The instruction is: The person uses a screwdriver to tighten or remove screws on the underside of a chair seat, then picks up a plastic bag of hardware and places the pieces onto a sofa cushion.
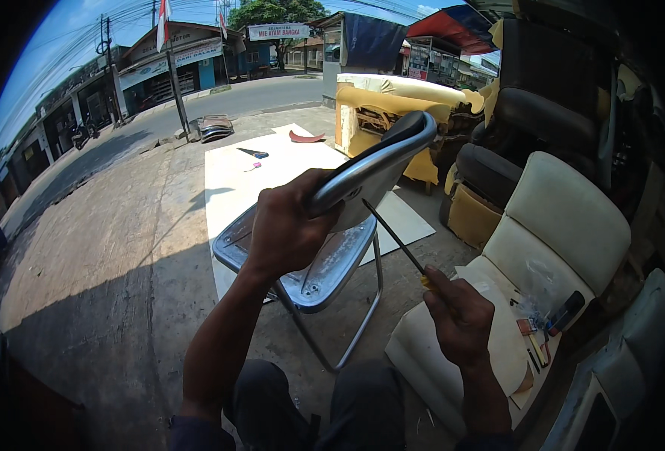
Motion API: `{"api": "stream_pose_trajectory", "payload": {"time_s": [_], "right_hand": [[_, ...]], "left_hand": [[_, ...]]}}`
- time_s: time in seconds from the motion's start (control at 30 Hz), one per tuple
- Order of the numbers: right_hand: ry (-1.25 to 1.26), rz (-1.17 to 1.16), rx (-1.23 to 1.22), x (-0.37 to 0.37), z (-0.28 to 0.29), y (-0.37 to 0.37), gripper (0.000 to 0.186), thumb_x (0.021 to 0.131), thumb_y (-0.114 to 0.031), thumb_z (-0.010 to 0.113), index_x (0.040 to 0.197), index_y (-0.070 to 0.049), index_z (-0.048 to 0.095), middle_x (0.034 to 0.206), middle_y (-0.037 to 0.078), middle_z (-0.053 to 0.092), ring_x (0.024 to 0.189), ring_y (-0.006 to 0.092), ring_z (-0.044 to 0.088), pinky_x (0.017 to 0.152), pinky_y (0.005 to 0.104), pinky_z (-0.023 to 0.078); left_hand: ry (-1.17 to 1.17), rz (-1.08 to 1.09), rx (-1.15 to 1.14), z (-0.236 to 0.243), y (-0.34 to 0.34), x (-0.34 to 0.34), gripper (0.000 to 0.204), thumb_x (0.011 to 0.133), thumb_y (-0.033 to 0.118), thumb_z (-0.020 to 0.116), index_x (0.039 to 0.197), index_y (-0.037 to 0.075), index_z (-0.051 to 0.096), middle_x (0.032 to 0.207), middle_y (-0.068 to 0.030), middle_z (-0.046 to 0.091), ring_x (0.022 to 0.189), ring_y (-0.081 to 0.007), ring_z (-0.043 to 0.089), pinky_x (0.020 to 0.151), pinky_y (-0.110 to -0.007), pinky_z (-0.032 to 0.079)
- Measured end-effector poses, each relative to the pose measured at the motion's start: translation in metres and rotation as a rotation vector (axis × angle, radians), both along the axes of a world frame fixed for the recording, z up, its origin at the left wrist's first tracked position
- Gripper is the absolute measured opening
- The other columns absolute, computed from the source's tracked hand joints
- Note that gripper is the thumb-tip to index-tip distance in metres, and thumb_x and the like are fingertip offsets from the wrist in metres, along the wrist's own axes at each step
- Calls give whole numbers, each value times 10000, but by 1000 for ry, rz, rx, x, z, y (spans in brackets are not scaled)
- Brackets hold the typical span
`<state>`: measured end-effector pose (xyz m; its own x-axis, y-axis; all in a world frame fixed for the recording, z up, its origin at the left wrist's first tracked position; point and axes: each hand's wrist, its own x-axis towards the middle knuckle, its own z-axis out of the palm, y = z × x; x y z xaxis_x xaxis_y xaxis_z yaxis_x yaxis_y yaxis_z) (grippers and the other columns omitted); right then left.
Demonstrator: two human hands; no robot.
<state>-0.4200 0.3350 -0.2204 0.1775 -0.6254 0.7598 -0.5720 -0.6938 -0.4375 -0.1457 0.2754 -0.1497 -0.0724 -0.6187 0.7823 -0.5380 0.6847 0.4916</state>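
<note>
My left hand (291,222) is wrapped round the metal rim of a chair backrest (381,161), which has a silver frame and a dark pad. In my right hand (458,319) is a screwdriver (398,239) with a long dark shaft; a bit of yellow shows at its handle. Its tip points up and left to the underside of the backrest, by a small dark spot; whether it touches a screw is too small to tell. Below the backrest stands the folding chair's bare metal seat pan (313,282) on tubular legs.
At my right, a cream padded chair (554,218) bears a plastic bag, a brush and small tools. A white sheet (231,169) lies on the concrete with a blue-handled saw (253,152) on it. Stripped sofa frames (400,98) and dark seats (490,169) stand beyond.
</note>
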Motion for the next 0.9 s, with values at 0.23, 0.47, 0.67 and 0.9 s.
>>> {"api": "stream_pose_trajectory", "payload": {"time_s": [0.23,0.47,0.67,0.9], "right_hand": [[0,35,51,0,8,-9,435,892,-64,747,1318,-138,701,812,105,720,705,166,700,659,316,561],[-70,172,343,-20,33,-20,387,930,-82,707,1317,-95,693,914,137,744,794,163,713,767,317,558],[83,134,376,-20,63,-9,372,943,-95,686,1313,-61,685,1027,190,760,864,214,748,795,326,568],[271,89,92,0,65,27,468,909,-40,704,1370,-25,621,806,176,687,650,261,684,614,368,536]], "left_hand": [[-1,4,13,1,2,-2,325,863,111,725,1172,11,710,940,-186,760,813,-239,756,762,-344,573],[6,-8,12,1,0,-2,329,861,111,730,1174,12,707,948,-188,760,824,-248,758,767,-350,578],[8,6,17,-1,1,-2,326,855,107,732,1166,11,708,939,-182,760,824,-242,758,766,-346,578],[28,-12,31,2,0,-1,322,855,103,731,1161,5,707,925,-178,760,814,-226,753,757,-337,571]]}}
